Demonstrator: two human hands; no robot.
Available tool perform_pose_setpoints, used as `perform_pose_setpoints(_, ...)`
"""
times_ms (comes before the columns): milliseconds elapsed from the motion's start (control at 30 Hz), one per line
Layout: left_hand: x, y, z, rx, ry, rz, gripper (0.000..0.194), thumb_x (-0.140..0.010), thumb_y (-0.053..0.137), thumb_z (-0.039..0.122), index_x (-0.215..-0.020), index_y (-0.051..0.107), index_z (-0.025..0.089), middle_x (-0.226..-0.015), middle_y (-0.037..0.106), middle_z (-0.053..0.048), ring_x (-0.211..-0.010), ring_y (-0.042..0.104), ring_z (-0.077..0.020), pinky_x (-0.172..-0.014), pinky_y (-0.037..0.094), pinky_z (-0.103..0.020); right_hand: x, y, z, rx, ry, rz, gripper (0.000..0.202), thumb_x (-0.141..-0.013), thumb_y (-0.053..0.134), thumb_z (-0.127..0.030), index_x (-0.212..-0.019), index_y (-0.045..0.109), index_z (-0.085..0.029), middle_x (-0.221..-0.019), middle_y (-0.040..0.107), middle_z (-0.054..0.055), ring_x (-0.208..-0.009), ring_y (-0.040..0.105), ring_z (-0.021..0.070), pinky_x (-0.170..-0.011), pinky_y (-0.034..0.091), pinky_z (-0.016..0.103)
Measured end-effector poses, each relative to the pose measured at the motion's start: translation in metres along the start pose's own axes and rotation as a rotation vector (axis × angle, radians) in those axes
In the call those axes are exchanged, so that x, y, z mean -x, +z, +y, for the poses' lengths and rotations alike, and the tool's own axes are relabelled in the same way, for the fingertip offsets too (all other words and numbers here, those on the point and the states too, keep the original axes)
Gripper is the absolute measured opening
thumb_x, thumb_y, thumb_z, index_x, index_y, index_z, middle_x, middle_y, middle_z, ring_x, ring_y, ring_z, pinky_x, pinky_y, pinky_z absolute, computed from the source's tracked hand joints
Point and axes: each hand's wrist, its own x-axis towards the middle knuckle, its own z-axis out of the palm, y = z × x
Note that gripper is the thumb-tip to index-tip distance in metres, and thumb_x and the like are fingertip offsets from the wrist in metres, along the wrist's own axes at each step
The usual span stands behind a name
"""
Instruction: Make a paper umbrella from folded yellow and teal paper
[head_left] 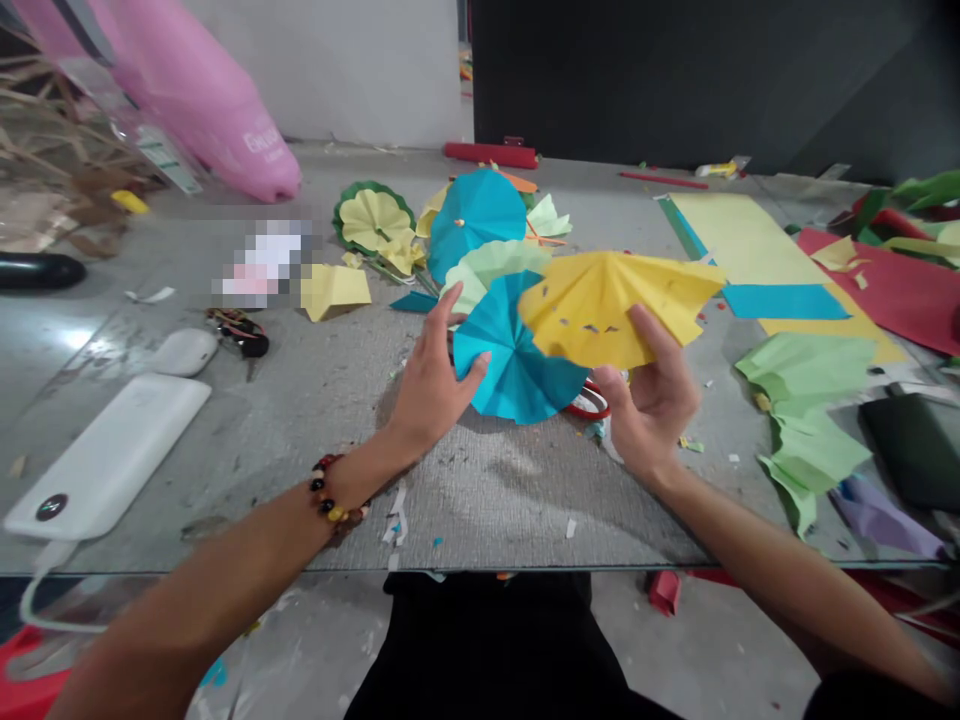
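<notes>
My left hand (pixel 429 385) holds the edge of a blue pleated paper disc (pixel 517 375), thumb on its face, the other fingers raised along its left side. In my right hand (pixel 652 405) is a yellow pleated paper piece (pixel 607 300) with small cut-out holes. It is pinched at its lower right and overlaps the top right of the blue disc. Behind them, a pale green pleated paper (pixel 499 262) and a blue paper umbrella (pixel 480 212) lie on the table. Red-handled scissors (pixel 589 402) show partly under the disc.
On the left are a white power bank (pixel 109 455), a white case (pixel 185 352), keys (pixel 251 340) and a pink bag (pixel 202 100). Coloured sheets (pixel 757 235), crumpled green paper (pixel 810 400) and a black object (pixel 915 440) lie right. Paper scraps dot the table (pixel 300 510).
</notes>
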Motion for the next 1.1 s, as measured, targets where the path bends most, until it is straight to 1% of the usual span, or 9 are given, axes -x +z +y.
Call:
perform_pose_setpoints(133, 0.007, -0.006, 0.015, 0.111, 0.107, 0.186, 0.061, -0.097, 0.062, 0.044, -0.151, 0.040, 0.027, -0.139, 0.057, -0.011, -0.125, 0.055, -0.0284, -0.111, 0.045, -0.047, 0.004, 0.001, -0.013, -0.099, 0.023, -0.041, 0.037, -0.089, 0.075, -0.039, -0.125, 0.071, -0.034, -0.116, 0.077, 0.003, -0.108, 0.074, 0.0255, -0.093, 0.064, 0.047)
perform_pose_setpoints(233, 0.011, -0.010, 0.027, 0.410, 0.061, -0.004, 0.057, -0.102, 0.051, 0.050, -0.154, 0.037, 0.031, -0.146, 0.054, -0.008, -0.135, 0.052, -0.0268, -0.117, 0.041, -0.044, 0.005, 0.000, -0.020, -0.088, 0.065, -0.045, 0.030, -0.083, 0.081, -0.036, -0.112, 0.076, -0.032, -0.102, 0.080, 0.002, -0.089, 0.076, 0.0229, -0.076, 0.066, 0.041)
perform_pose_setpoints(367, 0.008, -0.007, 0.032, 0.715, -0.056, -0.209, 0.075, -0.093, 0.068, 0.048, -0.158, 0.032, 0.032, -0.163, 0.040, -0.005, -0.154, 0.035, -0.0264, -0.129, 0.026, -0.042, 0.004, -0.002, -0.023, -0.080, 0.144, -0.046, 0.017, -0.083, 0.079, -0.031, -0.100, 0.077, -0.029, -0.091, 0.079, 0.001, -0.078, 0.074, 0.0198, -0.066, 0.063, 0.036)
perform_pose_setpoints(467, 0.002, -0.003, 0.026, 0.894, -0.207, -0.317, 0.077, -0.093, 0.066, 0.057, -0.157, 0.036, 0.027, -0.162, 0.044, -0.010, -0.154, 0.036, -0.0290, -0.128, 0.028, -0.044, 0.006, -0.003, -0.020, -0.145, 0.166, -0.067, 0.005, -0.085, 0.076, -0.025, -0.089, 0.075, -0.028, -0.080, 0.076, 0.000, -0.070, 0.071, 0.0170, -0.062, 0.059, 0.032)
perform_pose_setpoints(633, 0.000, -0.005, 0.021, 0.969, -0.324, -0.441, 0.080, -0.087, 0.072, 0.060, -0.156, 0.041, 0.032, -0.156, 0.052, -0.008, -0.153, 0.038, -0.0306, -0.126, 0.030, -0.046, 0.009, -0.002, -0.012, -0.398, 0.274, -0.045, 0.008, -0.083, 0.075, -0.019, -0.083, 0.070, -0.027, -0.072, 0.067, -0.003, -0.062, 0.062, 0.0126, -0.055, 0.049, 0.026)
perform_pose_setpoints(733, 0.002, -0.007, 0.023, 1.108, -0.333, -0.573, 0.096, -0.082, 0.076, 0.063, -0.161, 0.029, 0.033, -0.147, 0.061, -0.011, -0.145, 0.050, -0.0332, -0.122, 0.037, -0.050, 0.007, -0.002, -0.010, -0.440, 0.379, -0.115, 0.007, -0.081, 0.074, -0.020, -0.080, 0.071, -0.026, -0.074, 0.066, -0.003, -0.065, 0.060, 0.0125, -0.057, 0.047, 0.026)
perform_pose_setpoints(833, 0.005, -0.006, 0.026, 1.208, -0.384, -0.687, 0.108, -0.079, 0.081, 0.060, -0.163, 0.019, 0.033, -0.140, 0.065, -0.015, -0.133, 0.060, -0.0349, -0.113, 0.046, -0.052, 0.004, -0.004, -0.014, -0.380, 0.401, -0.211, 0.009, -0.078, 0.073, -0.019, -0.082, 0.075, -0.026, -0.074, 0.069, -0.002, -0.065, 0.061, 0.0133, -0.055, 0.046, 0.026)
perform_pose_setpoints(1000, 0.009, -0.001, 0.031, 1.195, -0.378, -0.780, 0.080, -0.086, 0.069, 0.067, -0.153, 0.045, 0.031, -0.137, 0.067, -0.014, -0.136, 0.058, -0.0334, -0.115, 0.046, -0.051, -0.001, -0.006, -0.019, -0.509, 0.498, -0.307, 0.011, -0.070, 0.070, -0.016, -0.074, 0.075, -0.025, -0.071, 0.069, -0.002, -0.064, 0.062, 0.0144, -0.053, 0.046, 0.026)
perform_pose_setpoints(1100, 0.008, -0.003, 0.031, 1.159, -0.392, -0.767, 0.078, -0.079, 0.080, 0.058, -0.147, 0.052, 0.034, -0.130, 0.071, -0.011, -0.133, 0.061, -0.0339, -0.112, 0.049, -0.051, -0.001, -0.006, -0.016, -0.586, 0.534, -0.347, 0.011, -0.070, 0.070, -0.016, -0.073, 0.074, -0.026, -0.071, 0.069, -0.003, -0.062, 0.060, 0.0135, -0.053, 0.045, 0.026)
